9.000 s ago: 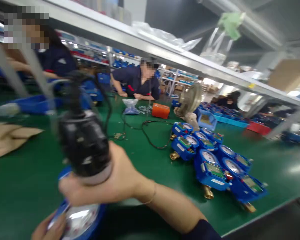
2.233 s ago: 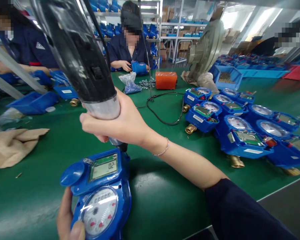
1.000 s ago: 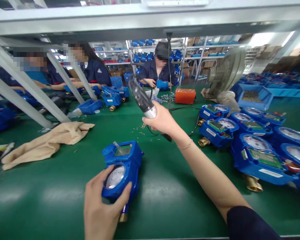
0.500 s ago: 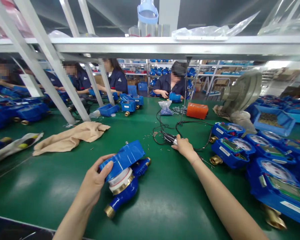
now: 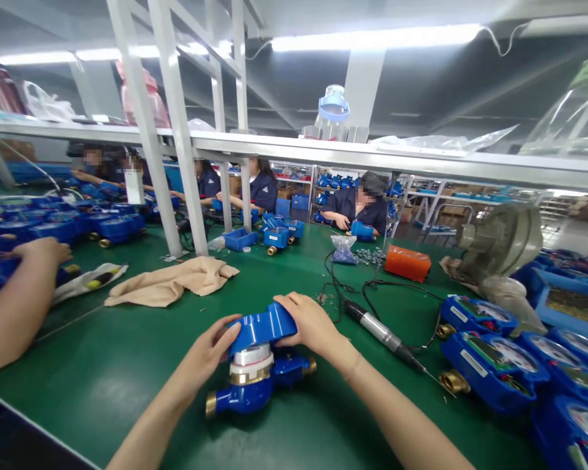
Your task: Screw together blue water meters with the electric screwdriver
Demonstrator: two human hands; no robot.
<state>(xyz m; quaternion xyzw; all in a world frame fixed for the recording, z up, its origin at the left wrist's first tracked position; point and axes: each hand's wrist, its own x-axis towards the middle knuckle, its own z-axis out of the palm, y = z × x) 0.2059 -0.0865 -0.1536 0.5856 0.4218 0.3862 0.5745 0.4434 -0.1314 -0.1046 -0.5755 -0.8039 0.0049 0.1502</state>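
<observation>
A blue water meter [image 5: 255,391] with brass threaded ends stands on the green bench in front of me. Its blue box-shaped housing [image 5: 262,328] sits tilted on top, above a white ring. My left hand [image 5: 213,349] grips the housing's left end, thumb toward me. On its right end my right hand [image 5: 306,320] is closed, with the fingers over the top edge. To the right an electric screwdriver [image 5: 379,328], black and silver, lies on the bench with its thin bit pointing toward the nearest finished-looking meters. Small screws [image 5: 327,299] are scattered behind my right hand.
Several open-topped blue meters [image 5: 490,365] crowd the right side. Behind them are a fan [image 5: 504,241] and a blue bin [image 5: 568,303]. An orange box [image 5: 408,263] and a bag of blue parts [image 5: 343,250] stand farther back. A beige cloth [image 5: 176,282] lies left. A co-worker's arm [image 5: 24,294] reaches in at far left.
My right hand has let go of the electric screwdriver, now lying on the bench, and has taken hold of the meter's housing. The meter stands more upright. The view has tilted up and turned left.
</observation>
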